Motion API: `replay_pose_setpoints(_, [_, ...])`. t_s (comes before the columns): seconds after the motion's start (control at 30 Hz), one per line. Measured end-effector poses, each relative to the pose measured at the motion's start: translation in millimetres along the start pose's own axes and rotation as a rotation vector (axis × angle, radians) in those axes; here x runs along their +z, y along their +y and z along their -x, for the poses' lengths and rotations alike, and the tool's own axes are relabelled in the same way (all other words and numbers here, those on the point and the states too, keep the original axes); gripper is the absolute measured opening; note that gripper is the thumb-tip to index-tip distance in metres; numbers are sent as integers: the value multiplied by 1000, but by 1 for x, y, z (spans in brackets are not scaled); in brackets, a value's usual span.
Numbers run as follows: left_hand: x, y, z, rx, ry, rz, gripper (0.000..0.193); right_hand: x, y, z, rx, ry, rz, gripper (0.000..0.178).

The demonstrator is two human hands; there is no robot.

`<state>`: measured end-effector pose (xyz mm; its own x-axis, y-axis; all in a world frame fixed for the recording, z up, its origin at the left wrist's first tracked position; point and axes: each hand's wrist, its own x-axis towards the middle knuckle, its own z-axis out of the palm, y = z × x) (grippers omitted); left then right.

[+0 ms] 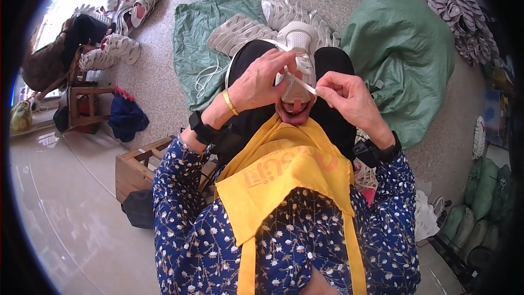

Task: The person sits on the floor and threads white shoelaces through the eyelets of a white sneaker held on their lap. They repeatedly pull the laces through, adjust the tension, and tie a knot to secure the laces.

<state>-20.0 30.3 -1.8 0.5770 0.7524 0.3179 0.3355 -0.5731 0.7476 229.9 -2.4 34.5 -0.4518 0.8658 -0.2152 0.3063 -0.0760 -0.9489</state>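
Between my knees stands a pale shoe with its toe pointing away and its reddish-pink opening toward me. A flat white shoelace runs taut across the upper part of the shoe from one hand to the other. My right hand pinches it between thumb and forefinger at the right side. Over the shoe's left side, my left hand is closed on the lace with bent fingers; its fingertips partly hide the eyelets. A yellow apron covers my lap below the shoe's heel.
Several white shoe uppers lie on a green woven sheet beyond my knees. A bulging green sack stands at the right. On the left are a wooden stool and a dark blue cloth. Stacked shoes fill the far right.
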Motion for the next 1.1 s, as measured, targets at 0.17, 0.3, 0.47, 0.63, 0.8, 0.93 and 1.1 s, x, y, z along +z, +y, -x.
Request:
replay_pose_setpoints(0.17, [6,-11,-2,20,-20,9,33,-9,-4,2,73,-84,-249,15])
replay_pose_setpoints(0.3, [7,-9,-4,-10,-77,3,32,-18,-1,12,83,-100,-157,13])
replay_pose_setpoints(0.47, [-3,4,-5,-103,-86,110,19,-36,-6,35,171,-83,-75,12])
replay_pose_setpoints(0.63, [-33,9,8,-334,-9,290,13,-64,13,65,207,-5,-198,8])
replay_pose_setpoints(0.8, [-57,2,19,-361,65,507,14,-78,46,85,219,97,-221,8])
replay_pose_setpoints(0.93, [-70,0,25,-389,95,533,17,-73,52,87,276,100,-197,8])
replay_pose_setpoints(1.1, [-73,-11,32,-432,162,451,21,-50,43,68,262,68,-7,11])
